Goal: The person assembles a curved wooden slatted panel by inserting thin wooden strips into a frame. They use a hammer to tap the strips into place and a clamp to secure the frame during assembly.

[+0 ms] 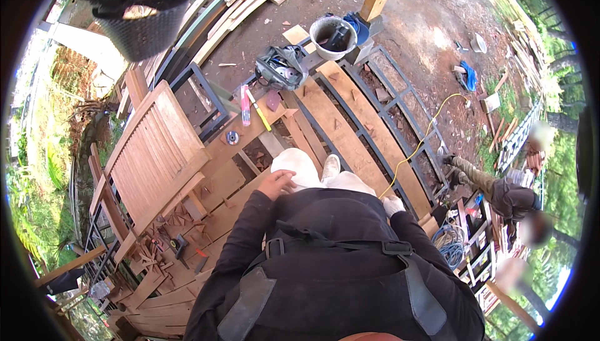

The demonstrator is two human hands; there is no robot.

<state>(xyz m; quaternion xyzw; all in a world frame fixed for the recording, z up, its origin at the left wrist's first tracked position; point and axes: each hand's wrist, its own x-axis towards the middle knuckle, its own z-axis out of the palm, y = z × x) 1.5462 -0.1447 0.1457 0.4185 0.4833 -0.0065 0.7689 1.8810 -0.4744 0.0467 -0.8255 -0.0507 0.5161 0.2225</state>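
Note:
My bare left hand (278,185) rests on my white-clad knee, its fingers apart and holding nothing. My right hand (394,205), in what looks like a white glove, is low beside my right hip. A yellow cord (409,156) runs down close to it; whether the fingers hold the cord is hidden. Ahead of my left knee a yellow-and-white long tool (259,111) lies on the planks, alongside a pinkish see-through strip-shaped thing (245,106). A small round metal-looking disc (232,137) is on the board nearer the left.
A slatted wooden panel (156,147) leans at left, above a pile of wood offcuts (159,272). Ahead stand a grey tool bag (281,68) and a bucket (333,40). A dark metal frame (400,119) with gaps surrounds planks at right. Another person (500,191) bends at far right.

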